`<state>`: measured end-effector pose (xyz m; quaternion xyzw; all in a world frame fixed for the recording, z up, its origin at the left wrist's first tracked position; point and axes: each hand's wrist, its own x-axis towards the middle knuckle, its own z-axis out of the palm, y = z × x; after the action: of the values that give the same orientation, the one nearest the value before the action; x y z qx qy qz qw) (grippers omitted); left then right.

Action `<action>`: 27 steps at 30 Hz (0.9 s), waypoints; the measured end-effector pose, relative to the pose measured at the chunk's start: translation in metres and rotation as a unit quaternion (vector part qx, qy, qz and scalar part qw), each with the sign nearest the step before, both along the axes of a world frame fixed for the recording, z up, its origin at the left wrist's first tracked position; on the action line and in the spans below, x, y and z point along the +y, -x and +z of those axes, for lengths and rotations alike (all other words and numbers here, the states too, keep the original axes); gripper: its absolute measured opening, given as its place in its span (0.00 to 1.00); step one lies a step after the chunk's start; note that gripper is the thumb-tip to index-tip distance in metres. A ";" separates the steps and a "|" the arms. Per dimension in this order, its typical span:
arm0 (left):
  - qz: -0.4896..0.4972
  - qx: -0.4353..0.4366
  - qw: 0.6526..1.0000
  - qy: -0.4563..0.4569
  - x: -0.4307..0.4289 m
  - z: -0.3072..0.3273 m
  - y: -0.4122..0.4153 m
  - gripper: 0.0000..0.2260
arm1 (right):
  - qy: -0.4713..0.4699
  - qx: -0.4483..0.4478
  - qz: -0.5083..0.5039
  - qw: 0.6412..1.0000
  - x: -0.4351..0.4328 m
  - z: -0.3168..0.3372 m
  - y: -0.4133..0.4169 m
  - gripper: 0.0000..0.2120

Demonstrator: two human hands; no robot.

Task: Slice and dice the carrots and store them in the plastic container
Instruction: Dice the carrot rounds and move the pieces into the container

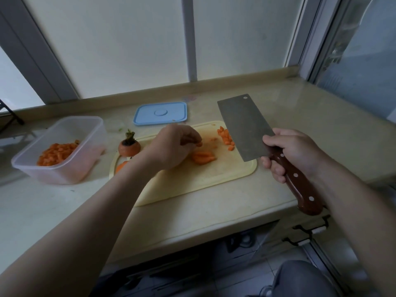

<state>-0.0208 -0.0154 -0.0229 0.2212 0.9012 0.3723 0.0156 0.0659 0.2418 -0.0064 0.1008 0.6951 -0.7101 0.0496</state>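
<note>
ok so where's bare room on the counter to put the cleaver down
Bare counter right of the cutting board, past the cleaver, and the board's near edge. Crowded: carrot pieces and the left hand mid-board, container left.

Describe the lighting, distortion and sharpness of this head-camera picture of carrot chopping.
Head view: dim, flat daylight through the frosted window; wide-angle distortion bows the countertop edge; faint sheen on its far right; cleaver and cutting board fairly sharp.
</note>
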 end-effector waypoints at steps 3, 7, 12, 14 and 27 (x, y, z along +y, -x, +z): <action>-0.011 0.042 0.997 0.071 0.001 0.000 -0.004 0.10 | -0.020 -0.003 0.011 1.000 -0.007 0.003 -0.002 0.14; -0.018 0.020 0.996 0.080 0.004 0.001 -0.009 0.12 | -0.082 -0.008 0.021 0.996 -0.013 0.008 -0.007 0.12; -0.024 -0.028 0.998 0.055 -0.004 0.002 -0.014 0.19 | -0.267 -0.017 0.066 0.961 -0.020 0.020 -0.014 0.09; -0.031 0.000 0.996 0.079 -0.006 0.000 -0.019 0.21 | -0.330 -0.016 0.085 0.940 -0.026 0.024 -0.017 0.08; 0.007 0.129 0.988 0.084 0.004 -0.020 -0.027 0.10 | -0.542 -0.038 0.160 0.824 -0.066 0.048 -0.014 0.04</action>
<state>0.0065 -0.0118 -0.0426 0.2591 0.9252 0.2638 -0.0848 0.0799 0.1760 0.0415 0.0260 0.9720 -0.1965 0.1258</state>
